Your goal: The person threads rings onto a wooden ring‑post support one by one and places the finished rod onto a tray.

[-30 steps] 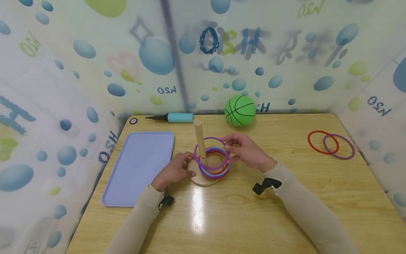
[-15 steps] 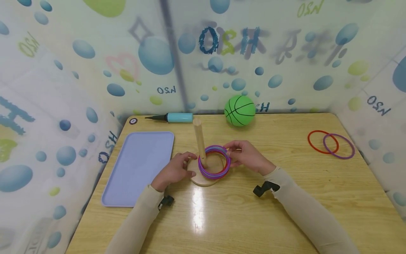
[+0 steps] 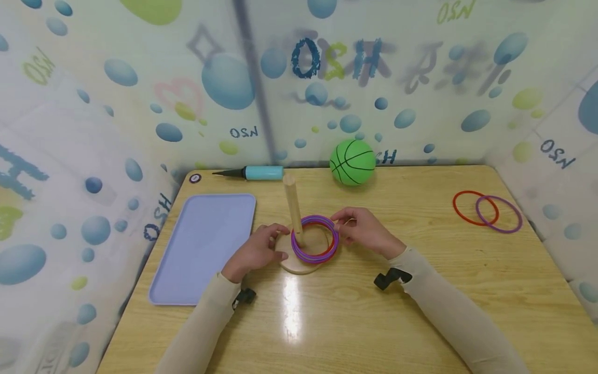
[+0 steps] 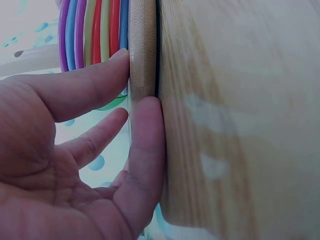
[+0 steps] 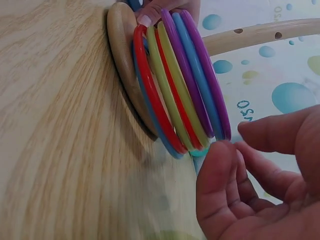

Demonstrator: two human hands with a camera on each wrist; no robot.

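Observation:
A wooden ring-toss stand has a round base [image 3: 290,264] and an upright post [image 3: 293,205] on the table. Several rings lie stacked round the post, offset to the right, with a purple ring [image 5: 206,75] on top; blue, yellow and red rings show beneath in the right wrist view. My left hand [image 3: 256,250] grips the base's left edge, its digits resting on the rim [image 4: 142,55]. At the stack's right side, my right hand [image 3: 366,231] has thumb and fingers apart, nothing pinched between them. Its fingertips are close to the rings; whether they touch is unclear.
To the left lies a pale lilac tray [image 3: 205,249]. A blue hand pump [image 3: 263,173] and a green ball [image 3: 352,162] sit along the back edge. At the far right, a red ring [image 3: 460,213] and a purple ring [image 3: 516,213] overlap on the table.
The purple ring, held tilted by my right hand a second ago, has come down onto the stack. The right fingers have let go of it. My left hand has stayed at the base.

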